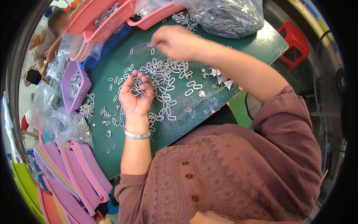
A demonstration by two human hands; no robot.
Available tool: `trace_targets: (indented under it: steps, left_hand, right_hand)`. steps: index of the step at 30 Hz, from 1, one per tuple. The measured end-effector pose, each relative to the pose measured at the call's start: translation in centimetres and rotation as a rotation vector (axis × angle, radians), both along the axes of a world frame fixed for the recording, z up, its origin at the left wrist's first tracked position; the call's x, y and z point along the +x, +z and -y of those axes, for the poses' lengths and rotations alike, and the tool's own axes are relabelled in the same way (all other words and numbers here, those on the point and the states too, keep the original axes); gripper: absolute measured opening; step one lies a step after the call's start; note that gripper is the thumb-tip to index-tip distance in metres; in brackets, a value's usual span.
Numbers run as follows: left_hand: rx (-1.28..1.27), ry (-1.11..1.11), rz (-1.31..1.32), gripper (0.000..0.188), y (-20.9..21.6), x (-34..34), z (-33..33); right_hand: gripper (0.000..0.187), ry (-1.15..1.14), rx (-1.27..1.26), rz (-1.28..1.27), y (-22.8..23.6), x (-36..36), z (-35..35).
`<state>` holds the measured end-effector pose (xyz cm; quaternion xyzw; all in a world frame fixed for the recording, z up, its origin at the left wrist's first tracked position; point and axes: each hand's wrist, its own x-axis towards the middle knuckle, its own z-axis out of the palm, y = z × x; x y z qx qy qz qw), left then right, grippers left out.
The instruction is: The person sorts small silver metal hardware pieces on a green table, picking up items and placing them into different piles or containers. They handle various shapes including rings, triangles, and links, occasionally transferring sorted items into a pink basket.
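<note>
My left hand (136,98) is palm up over the table, its fingers curled around a small heap of silvery metal rings (137,89). Farther off and to the right, my right hand (174,43) hangs above the table, slightly blurred, with fingers bent and drawn together. A pale oval metal link (150,44) shows at its fingertips; whether they grip it is unclear. Between and below my hands spreads a loose pile of flat oval metal links (164,71), with more lying singly around it. Small silvery pieces (119,122) lie beside my left wrist.
Pink baskets (108,28) and a big clear bag of metal parts (227,18) stand along the far side of the green table (209,108). A purple tray (76,87) and plastic bags (71,125) line the left. A red stool (294,43) stands at right; people sit at far left.
</note>
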<state>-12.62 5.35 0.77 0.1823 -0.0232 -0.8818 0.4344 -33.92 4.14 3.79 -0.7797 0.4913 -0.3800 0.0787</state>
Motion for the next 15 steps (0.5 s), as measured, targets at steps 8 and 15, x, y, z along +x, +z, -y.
trace_targets:
  steps: [8,15]
  left_hand:
    - [0.013,0.028,0.008,0.013,0.6,2.4,-0.7]
    - [-0.041,0.032,-0.012,0.016,0.0,4.9,-1.7]
  right_hand:
    - [0.020,-0.322,0.201,-0.746,-4.1,-7.9,5.2]
    - [0.022,-0.070,0.335,-0.517,-3.2,-5.3,5.8]
